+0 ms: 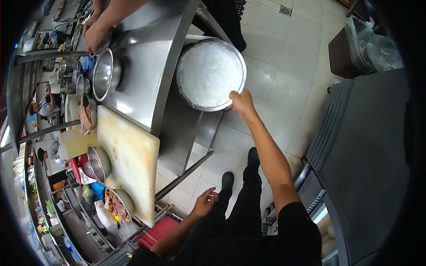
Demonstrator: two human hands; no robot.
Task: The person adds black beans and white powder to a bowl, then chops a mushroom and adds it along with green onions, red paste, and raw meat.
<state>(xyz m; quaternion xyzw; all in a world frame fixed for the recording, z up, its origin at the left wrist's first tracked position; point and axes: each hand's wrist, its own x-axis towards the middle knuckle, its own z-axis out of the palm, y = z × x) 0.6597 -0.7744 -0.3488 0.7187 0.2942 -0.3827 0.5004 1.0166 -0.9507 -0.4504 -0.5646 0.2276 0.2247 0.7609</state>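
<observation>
1. Head view: wide metal pan [244,73] at far centre, just beside the edge of the steel worktop [146,48], filled nearly to the rim with white contents [211,73], powdery or foamy, impossible to tell which.
2. Right hand [242,104]: closed on the near-right rim of the pan, thumb on top. Left hand [206,201]: empty, fingers loosely parted, well apart from the pan. Support beneath the pan: hidden.
3. Possible fault, as judged: tipping or spillage, from a one-handed, off-centre hold on a broad, full vessel. Possible slip of the rim, from so small an area of contact.
4. Further risk: knocking against the worktop edge at left, or against the metal leg [213,21] just beyond; also bumping the dark-trousered leg [222,17] of another person at the far side. Any spill on the tiled floor [284,80]: likely slippery underfoot.
5. Surroundings: cutting board [128,155] at left, with an empty-looking bowl [98,164] and a bowl of meat [130,199] beside it; co-worker's hands [95,37] at far left, near a steel bowl [106,75]; lined bin [348,51] at far right; grey cabinet [368,133] at right.
</observation>
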